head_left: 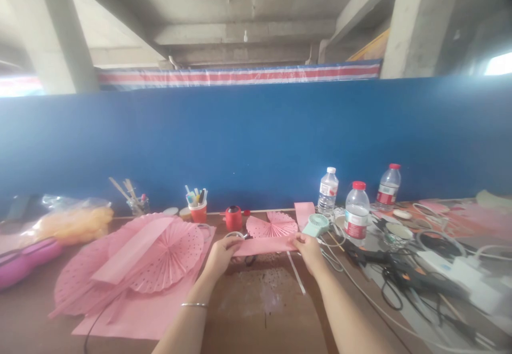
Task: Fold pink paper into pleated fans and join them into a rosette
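Between my two hands a pink paper strip (264, 246) is stretched level above the brown table. My left hand (222, 255) pinches its left end, and my right hand (308, 250) pinches the right end. Just behind the strip lies a small pleated pink paper fan (272, 225), its lower part hidden. To the left are large round pleated pink paper fans (168, 252) with punched holes, and another flat pink strip (134, 250) rests across them. A thin white strip (296, 274) lies on the table near my right wrist.
A red cup of pens (198, 212) and a red round object (233, 218) stand at the back. Plastic bottles (357, 212), a mint handheld fan (316, 225), white cables and black tools (404, 268) crowd the right. A blue partition (256, 141) rises behind the table.
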A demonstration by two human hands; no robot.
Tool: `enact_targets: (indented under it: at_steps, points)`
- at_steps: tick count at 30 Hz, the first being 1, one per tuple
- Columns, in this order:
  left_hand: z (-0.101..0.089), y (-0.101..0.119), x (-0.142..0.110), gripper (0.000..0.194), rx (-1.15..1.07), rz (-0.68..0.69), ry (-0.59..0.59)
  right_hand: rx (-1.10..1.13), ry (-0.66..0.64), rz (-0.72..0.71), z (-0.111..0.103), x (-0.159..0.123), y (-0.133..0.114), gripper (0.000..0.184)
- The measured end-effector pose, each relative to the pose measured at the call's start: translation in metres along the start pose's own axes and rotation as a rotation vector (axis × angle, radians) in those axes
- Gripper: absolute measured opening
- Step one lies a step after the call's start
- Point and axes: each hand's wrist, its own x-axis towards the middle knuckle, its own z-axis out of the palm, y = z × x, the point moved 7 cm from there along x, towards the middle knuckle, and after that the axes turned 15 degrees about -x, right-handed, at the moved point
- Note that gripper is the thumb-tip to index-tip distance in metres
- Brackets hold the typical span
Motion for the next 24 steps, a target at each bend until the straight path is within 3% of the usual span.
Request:
enact_targets:
  at_steps: [11,15,18,20,22,24]
  points:
    - [0.006,0.02,-0.009,0.024,0.157,0.102,-0.026,-0.032,0.015,-0.021,-0.005,0.002,0.001,0.03]
    - [0.009,0.039,-0.026,0.032,0.498,0.269,-0.102,-0.047,-0.099,-0.054,-0.015,0.0,-0.002,0.023]
    - [0.024,0.05,-0.056,0.022,0.798,0.548,-0.36,-0.069,-0.295,-0.101,-0.019,-0.017,-0.003,0.015]
    - [0.033,0.053,-0.079,0.022,0.913,0.716,-0.512,-0.144,-0.5,-0.257,-0.016,-0.038,-0.011,0.014]
    - [0.042,0.049,-0.094,0.024,0.99,0.746,-0.683,-0.226,-0.596,-0.452,-0.017,-0.058,-0.022,0.013]
    - [0.048,0.046,-0.1,0.025,1.015,0.731,-0.785,-0.372,-0.665,-0.559,-0.017,-0.07,-0.027,0.018]
